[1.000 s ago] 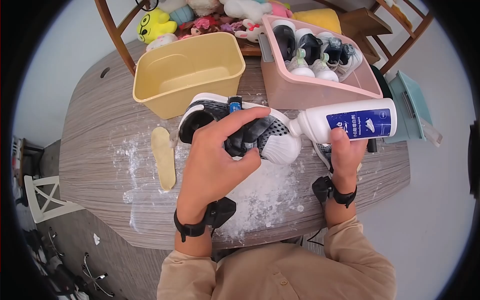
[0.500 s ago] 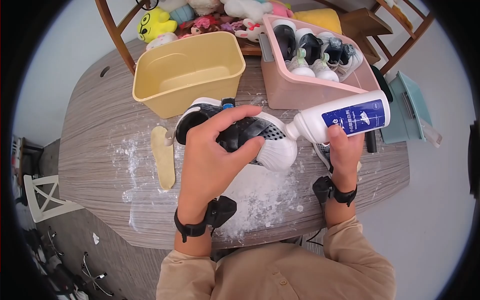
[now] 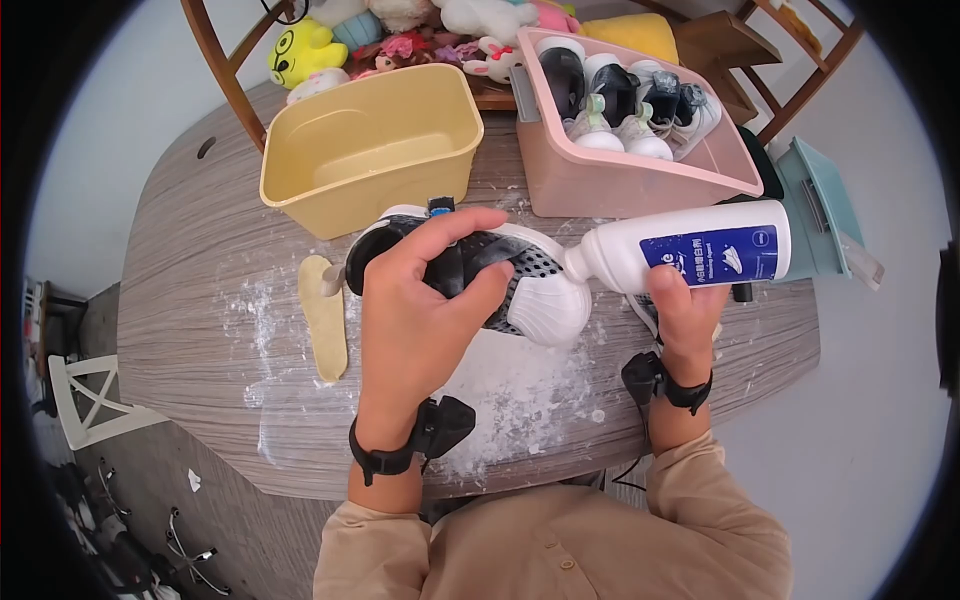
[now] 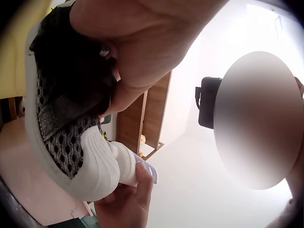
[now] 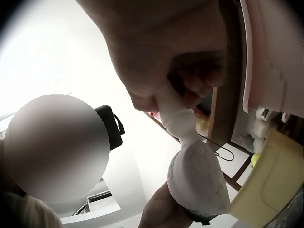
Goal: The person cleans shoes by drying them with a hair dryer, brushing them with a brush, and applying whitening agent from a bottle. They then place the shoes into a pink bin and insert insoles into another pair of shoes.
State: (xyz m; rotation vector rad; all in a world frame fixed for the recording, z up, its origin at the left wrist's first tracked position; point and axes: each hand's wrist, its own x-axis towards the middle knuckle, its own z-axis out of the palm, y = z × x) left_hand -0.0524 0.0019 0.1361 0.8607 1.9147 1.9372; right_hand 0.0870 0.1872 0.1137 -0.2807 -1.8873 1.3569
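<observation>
My left hand (image 3: 425, 310) grips a black mesh sneaker (image 3: 552, 308) with a white rubber toe cap and sole edge. Its thumb and fingers pinch across the strapped upper, with the toe facing right above the table. In my right hand (image 3: 688, 310) lies a white bottle (image 3: 620, 250) with a blue label reading "Whitening Agent", held almost level. The bottle's nozzle end meets the toe edge of the sneaker. From the left wrist, the mesh upper (image 4: 66, 142) and ribbed toe fill the near view; the right wrist view shows the bottle neck (image 5: 183, 126) against the toe.
A tan insole (image 3: 323, 315) lies left on the wood-grain table, near white powdery smears (image 3: 530, 400). Behind stand a yellow bin (image 3: 370, 205) and a pink bin (image 3: 640, 185) holding several shoes. Another shoe (image 3: 643, 310) is partly hidden behind my right hand. A teal container (image 3: 820, 210) stands right.
The sneaker has shifted slightly left, its toe turned a little downward. The bottle has followed it, tipping up at its base and then coming back nearly level.
</observation>
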